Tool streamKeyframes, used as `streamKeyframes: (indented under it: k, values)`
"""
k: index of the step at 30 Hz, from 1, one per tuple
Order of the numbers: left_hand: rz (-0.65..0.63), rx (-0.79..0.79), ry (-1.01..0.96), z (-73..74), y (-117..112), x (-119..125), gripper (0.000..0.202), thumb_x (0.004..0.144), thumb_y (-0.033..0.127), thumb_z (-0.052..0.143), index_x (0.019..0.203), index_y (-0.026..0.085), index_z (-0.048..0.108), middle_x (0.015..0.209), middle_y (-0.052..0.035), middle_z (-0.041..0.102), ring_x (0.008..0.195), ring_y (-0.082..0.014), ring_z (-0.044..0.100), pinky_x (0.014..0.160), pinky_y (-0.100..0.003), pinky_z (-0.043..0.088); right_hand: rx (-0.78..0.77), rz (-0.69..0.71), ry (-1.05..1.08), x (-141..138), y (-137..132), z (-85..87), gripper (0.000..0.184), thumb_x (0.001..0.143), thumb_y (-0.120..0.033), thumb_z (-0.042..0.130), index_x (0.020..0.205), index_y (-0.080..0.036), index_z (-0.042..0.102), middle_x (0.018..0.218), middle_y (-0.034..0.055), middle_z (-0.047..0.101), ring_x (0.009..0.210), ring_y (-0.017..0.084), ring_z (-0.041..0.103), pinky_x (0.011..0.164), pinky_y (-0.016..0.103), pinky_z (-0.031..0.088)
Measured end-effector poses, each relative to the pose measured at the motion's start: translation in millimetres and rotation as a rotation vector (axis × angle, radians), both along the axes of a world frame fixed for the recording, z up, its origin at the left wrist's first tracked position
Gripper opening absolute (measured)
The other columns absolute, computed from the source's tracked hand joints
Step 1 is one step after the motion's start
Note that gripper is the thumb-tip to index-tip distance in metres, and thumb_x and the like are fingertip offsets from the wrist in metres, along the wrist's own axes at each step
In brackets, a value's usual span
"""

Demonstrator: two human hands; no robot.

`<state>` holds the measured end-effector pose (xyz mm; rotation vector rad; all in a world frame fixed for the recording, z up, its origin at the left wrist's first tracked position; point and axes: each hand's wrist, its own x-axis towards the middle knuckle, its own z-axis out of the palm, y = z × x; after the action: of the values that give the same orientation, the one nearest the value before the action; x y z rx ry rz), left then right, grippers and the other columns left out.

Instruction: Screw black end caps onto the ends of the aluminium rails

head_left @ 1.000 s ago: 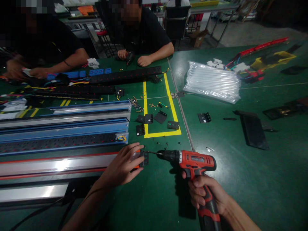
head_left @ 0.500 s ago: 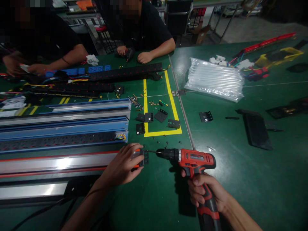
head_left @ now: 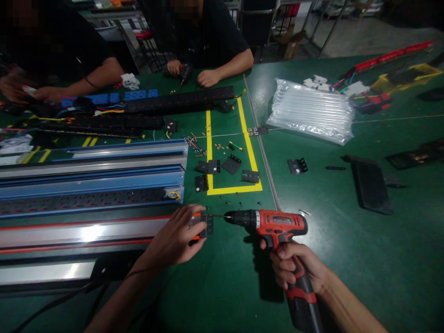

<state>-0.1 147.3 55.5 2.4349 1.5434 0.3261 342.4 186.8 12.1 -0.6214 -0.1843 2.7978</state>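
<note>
My right hand [head_left: 294, 268] grips the handle of a red and black cordless drill [head_left: 280, 223]. The drill lies level, its long thin bit [head_left: 217, 216] pointing left at the end of an orange-edged metal bar [head_left: 86, 232]. My left hand [head_left: 180, 233] wraps over that end of the bar, fingers curled across its top. A black end bracket [head_left: 209, 224] with square holes sticks out there, and the bit's tip meets it near its upper edge. Whether a screw sits at the tip is too small to tell.
Several black brackets [head_left: 231, 163] and small screws [head_left: 241, 204] lie beyond my hands. Blue metal bars [head_left: 152, 178] stretch to the left. A plastic-wrapped pack [head_left: 312, 111] sits at the back right. Across the table, a co-worker's hand [head_left: 175, 68] holds another drill [head_left: 186, 73].
The drill has shifted very slightly left, its bit still at the bracket. My left hand keeps its grip on the bar's end. The view has tilted a little.
</note>
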Motion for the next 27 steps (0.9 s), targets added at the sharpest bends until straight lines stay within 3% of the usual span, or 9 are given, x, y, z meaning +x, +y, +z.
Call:
streamKeyframes:
  k: [11, 27]
  values:
    - [0.012, 0.013, -0.022, -0.5, 0.3, 2.2, 0.015, 0.079, 0.019, 0.063, 0.093, 0.018, 0.058, 0.131, -0.014, 0.044, 0.124, -0.0302, 0.045, 0.101, -0.05, 0.045, -0.067, 0.101, 0.016, 4.9, 30.8, -1.5, 0.028, 0.08, -0.02, 0.057, 0.108, -0.016, 0.061, 0.051, -0.0111, 0.038, 0.04, 0.005, 0.034, 0.051, 0.022, 0.045]
    - [0.049, -0.015, -0.03, 0.9, 1.9, 4.8, 0.016, 0.075, 0.017, 0.065, 0.09, 0.019, 0.059, 0.13, -0.0125, 0.044, 0.121, -0.0313, 0.047, 0.098, -0.053, 0.048, 0.022, 0.173, -0.063, 4.9, 41.3, 2.8, 0.018, 0.079, -0.018, 0.059, 0.097, -0.018, 0.057, 0.049, -0.0114, 0.04, 0.039, 0.005, 0.037, 0.051, 0.023, 0.048]
